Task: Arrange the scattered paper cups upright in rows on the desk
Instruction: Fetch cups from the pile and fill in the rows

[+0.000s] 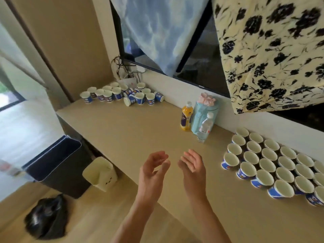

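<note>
The left hand point(152, 167) and right hand point(192, 165) hover over the bench point(140, 134), fingers point(160, 153) loosely spread and holding nothing. Finished rows point(271, 163) stand upright at the right. The unsorted cluster point(112, 94) sits in the far left corner, with 1 tipped cup point(128, 101). Reach there, grip each cup lightly by its wall, and set it against the rows' open edge

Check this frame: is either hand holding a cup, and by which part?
Nothing is held. The left hand and right hand hover empty above the desk.
</note>
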### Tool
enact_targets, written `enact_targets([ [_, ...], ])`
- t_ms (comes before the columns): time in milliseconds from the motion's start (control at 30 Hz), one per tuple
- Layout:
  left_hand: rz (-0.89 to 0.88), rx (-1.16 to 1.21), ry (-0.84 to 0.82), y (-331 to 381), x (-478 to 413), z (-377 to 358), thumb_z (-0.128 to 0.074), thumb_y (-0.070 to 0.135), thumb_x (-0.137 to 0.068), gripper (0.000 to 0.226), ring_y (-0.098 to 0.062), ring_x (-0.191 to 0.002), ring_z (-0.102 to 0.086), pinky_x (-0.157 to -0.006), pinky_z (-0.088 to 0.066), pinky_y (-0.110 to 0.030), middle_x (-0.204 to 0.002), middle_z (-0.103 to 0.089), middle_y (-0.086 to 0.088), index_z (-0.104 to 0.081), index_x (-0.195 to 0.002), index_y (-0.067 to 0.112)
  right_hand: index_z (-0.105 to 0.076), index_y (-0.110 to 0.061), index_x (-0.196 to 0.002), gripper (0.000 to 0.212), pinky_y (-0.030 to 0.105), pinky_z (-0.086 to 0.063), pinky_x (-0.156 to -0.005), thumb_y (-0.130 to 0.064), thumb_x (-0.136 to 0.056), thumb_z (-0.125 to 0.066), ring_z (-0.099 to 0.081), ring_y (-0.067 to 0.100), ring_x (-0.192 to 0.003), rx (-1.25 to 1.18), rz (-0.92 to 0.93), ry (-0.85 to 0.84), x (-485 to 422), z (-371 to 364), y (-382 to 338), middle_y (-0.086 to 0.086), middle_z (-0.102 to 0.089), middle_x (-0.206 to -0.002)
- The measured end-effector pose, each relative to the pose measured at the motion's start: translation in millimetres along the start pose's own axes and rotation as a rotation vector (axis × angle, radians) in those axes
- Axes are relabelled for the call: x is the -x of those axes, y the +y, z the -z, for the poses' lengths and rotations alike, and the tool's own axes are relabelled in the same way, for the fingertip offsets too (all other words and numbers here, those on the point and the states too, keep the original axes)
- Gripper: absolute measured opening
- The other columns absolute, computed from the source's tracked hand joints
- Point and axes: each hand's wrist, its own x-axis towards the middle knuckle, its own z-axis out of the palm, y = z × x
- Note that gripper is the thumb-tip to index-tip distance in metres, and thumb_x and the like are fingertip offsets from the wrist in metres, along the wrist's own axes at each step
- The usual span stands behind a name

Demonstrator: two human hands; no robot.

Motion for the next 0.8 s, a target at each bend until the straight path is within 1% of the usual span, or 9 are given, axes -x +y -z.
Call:
enact_targets([
  [67,-0.008,0.007,0.015,4,0,34,-0.068,0.041,-0.079,0.024,-0.013,-0.104,-0.068,-0.097,-0.054,-0.051,-0.109,-0.074,0.007,-0.071,-0.103,0.035,-0.053,-0.016,-0.132,0.056,0.023,-0.052,-0.090,-0.009,-0.083,-0.077,-0.068,0.004,-0.109,-0.008,-0.005,-0.020,14,-30,6,0.004,-0.065,-0.131],
  [100,-0.013,0.009,0.022,6,-1,49,-0.068,0.040,-0.080,0.023,-0.013,-0.104,-0.068,-0.097,-0.054,-0.050,-0.108,-0.074,0.007,-0.071,-0.103,0.035,-0.053,-0.017,-0.132,0.055,0.022,-0.052,-0.088,-0.009,-0.083,-0.078,-0.068,0.002,-0.108,0.000,0.000,-0.027,19,-41,9,0.004,-0.065,-0.130],
  [167,-0.016,0.014,0.050,9,-3,76,-0.068,0.040,-0.081,0.028,-0.014,-0.105,-0.067,-0.098,-0.054,-0.051,-0.109,-0.074,0.007,-0.071,-0.107,0.030,-0.054,-0.018,-0.131,0.049,0.022,-0.052,-0.086,-0.001,-0.090,-0.073,-0.068,0.001,-0.107,0.024,0.008,-0.042,28,-62,14,0.004,-0.066,-0.129],
  [267,-0.021,0.022,0.076,11,-8,107,-0.068,0.038,-0.082,0.031,-0.014,-0.104,-0.067,-0.098,-0.054,-0.050,-0.109,-0.074,0.007,-0.070,-0.109,0.025,-0.055,-0.021,-0.127,0.044,0.018,-0.054,-0.083,0.003,-0.092,-0.067,-0.068,-0.002,-0.104,0.062,0.019,-0.052,33,-86,18,0.002,-0.066,-0.127],
  [400,-0.035,0.039,0.086,10,-26,130,-0.068,0.049,-0.074,0.033,-0.015,-0.103,-0.068,-0.094,-0.055,-0.046,-0.109,-0.074,0.005,-0.072,-0.103,0.033,-0.055,-0.020,-0.128,0.042,0.010,-0.052,-0.078,-0.001,-0.093,-0.068,-0.067,-0.006,-0.101,0.095,0.037,-0.059,21,-111,17,0.000,-0.066,-0.125],
  [500,-0.035,0.041,0.090,8,-50,138,-0.067,0.050,-0.074,0.029,-0.016,-0.104,-0.067,-0.091,-0.056,-0.041,-0.108,-0.074,0.006,-0.071,-0.100,0.039,-0.054,-0.017,-0.130,0.041,0.007,-0.050,-0.077,-0.002,-0.093,-0.068,-0.067,-0.009,-0.098,0.111,0.042,-0.065,-1,-129,20,0.002,-0.066,-0.125],
  [600,-0.041,0.027,0.092,11,-83,145,-0.068,0.049,-0.076,0.029,-0.015,-0.105,-0.067,-0.091,-0.055,-0.041,-0.110,-0.074,0.007,-0.071,-0.102,0.038,-0.054,-0.016,-0.132,0.042,0.005,-0.049,-0.074,-0.006,-0.094,-0.069,-0.066,-0.008,-0.098,0.129,0.044,-0.082,-34,-154,25,0.001,-0.066,-0.125],
  [700,-0.030,-0.012,0.103,18,-122,152,-0.068,0.040,-0.081,0.030,-0.015,-0.104,-0.067,-0.092,-0.055,-0.041,-0.110,-0.074,0.008,-0.070,-0.108,0.028,-0.055,-0.016,-0.134,0.042,0.003,-0.047,-0.072,-0.010,-0.094,-0.069,-0.063,-0.007,-0.100,0.123,0.040,-0.101,-69,-181,29,-0.001,-0.066,-0.126],
  [800,-0.025,-0.064,0.112,26,-163,161,-0.068,0.031,-0.087,0.025,-0.011,-0.101,-0.068,-0.091,-0.055,-0.039,-0.108,-0.074,0.010,-0.069,-0.111,0.024,-0.055,-0.019,-0.132,0.041,0.009,-0.050,-0.076,-0.012,-0.095,-0.069,-0.063,-0.005,-0.105,0.124,0.023,-0.134,-100,-207,34,-0.002,-0.066,-0.128],
])
